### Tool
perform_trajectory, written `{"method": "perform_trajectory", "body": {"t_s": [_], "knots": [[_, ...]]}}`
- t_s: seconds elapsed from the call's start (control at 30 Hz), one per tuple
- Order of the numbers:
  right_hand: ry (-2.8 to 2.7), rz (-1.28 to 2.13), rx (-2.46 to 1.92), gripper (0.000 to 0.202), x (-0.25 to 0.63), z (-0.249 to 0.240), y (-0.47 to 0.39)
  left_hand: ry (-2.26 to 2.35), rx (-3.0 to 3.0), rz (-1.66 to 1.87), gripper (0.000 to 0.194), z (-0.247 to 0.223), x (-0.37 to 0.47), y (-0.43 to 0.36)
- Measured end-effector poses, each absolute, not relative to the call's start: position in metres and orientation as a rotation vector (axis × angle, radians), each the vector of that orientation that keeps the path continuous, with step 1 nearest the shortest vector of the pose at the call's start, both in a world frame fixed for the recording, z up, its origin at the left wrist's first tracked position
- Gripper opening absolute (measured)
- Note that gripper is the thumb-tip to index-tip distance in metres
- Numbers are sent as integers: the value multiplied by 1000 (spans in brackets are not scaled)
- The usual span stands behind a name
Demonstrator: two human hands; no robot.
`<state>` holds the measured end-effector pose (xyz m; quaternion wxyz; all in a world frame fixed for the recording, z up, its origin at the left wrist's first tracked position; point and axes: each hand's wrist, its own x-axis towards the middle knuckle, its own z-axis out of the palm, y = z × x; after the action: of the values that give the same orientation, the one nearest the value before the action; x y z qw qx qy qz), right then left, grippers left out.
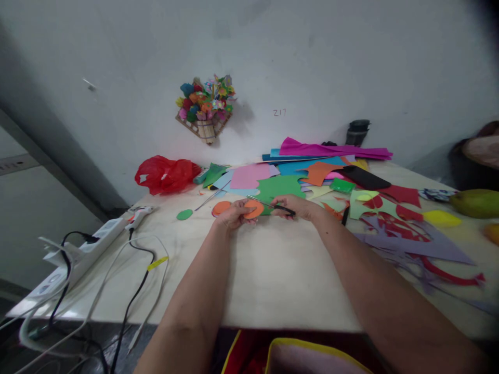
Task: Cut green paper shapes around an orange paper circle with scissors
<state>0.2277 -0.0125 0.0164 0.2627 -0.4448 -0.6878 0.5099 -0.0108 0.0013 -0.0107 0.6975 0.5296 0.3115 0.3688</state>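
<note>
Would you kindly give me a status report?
Left hand holding round orange paper piece. Right hand gripping black-handled metal scissors. Green paper sheet just beyond hands.

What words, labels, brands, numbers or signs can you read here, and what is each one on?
"217", handwritten in red on the wall; its first character could also be a Z.
Dark marks on the grey strip at the far left: too blurred to read.
Yellow tag on the left: I can't make out any writing.
Nothing else is readable.
</note>
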Motion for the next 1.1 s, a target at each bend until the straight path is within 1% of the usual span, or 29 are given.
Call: {"method": "perform_trajectory", "body": {"t_s": [0.17,0.37,0.57,0.67,0.77,0.97,1.1], "knots": [[-1850,1376,-1226,37,228,19,-14,687,1182,794,26,-11,-12,3],[-1866,1354,-1217,38,228,19,-12,718,1183,802,26,-12,-13,3],[-1847,1352,-1232,37,226,22,-15,726,1222,779,30,-9,-11,1],[-1810,1355,-1245,31,225,22,-16,728,1242,778,27,-7,-10,-1],[-1760,1361,-1206,24,226,21,-16,745,1246,824,26,-5,-9,-2],[-1751,1424,-969,31,235,26,-19,844,1238,968,30,-1,-7,0],[-1691,1424,-958,31,239,27,-20,916,1237,1112,37,-2,-9,2]]}}
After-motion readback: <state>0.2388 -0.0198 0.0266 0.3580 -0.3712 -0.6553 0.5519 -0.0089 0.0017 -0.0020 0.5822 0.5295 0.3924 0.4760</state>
